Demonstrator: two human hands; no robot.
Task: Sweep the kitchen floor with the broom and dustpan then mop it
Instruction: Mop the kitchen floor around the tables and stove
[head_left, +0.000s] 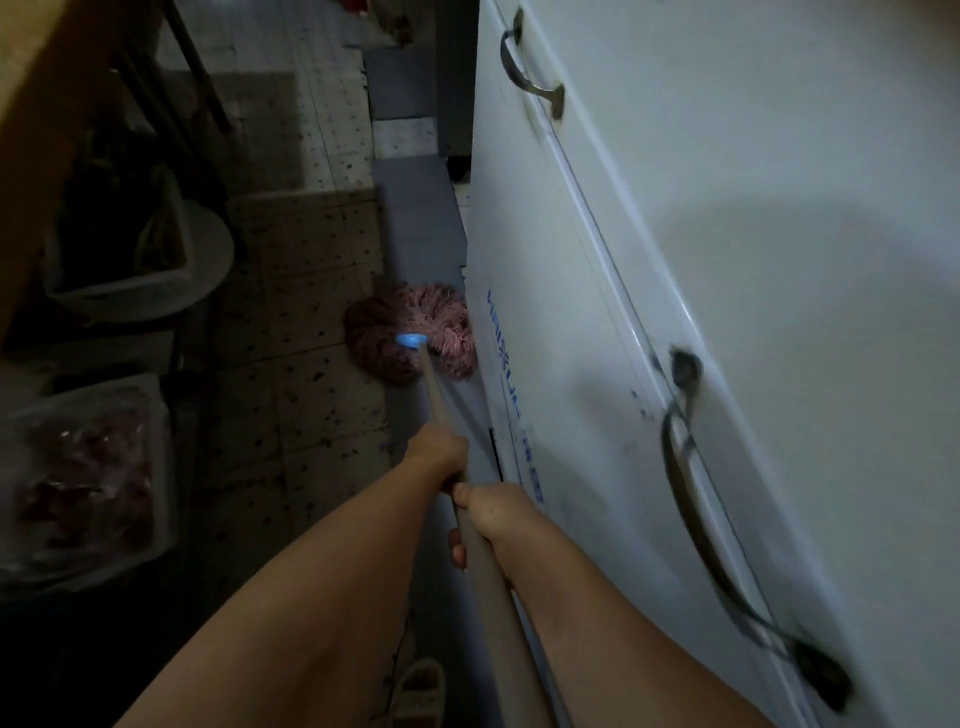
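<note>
Left hand and right hand both grip the mop handle.

Looks like a cramped home kitchen or pantry: big white fridge with metal handles, speckled tile floor, bagged food stashed alongside.

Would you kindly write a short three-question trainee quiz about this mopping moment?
1. True or false: both hands grip the mop handle.
2. Which hand is nearer the mop head? A) left hand B) right hand
3. Fill in: the mop head lies on the floor against the base of the white ____.

Key: 1 true; 2 A; 3 freezer.
</note>
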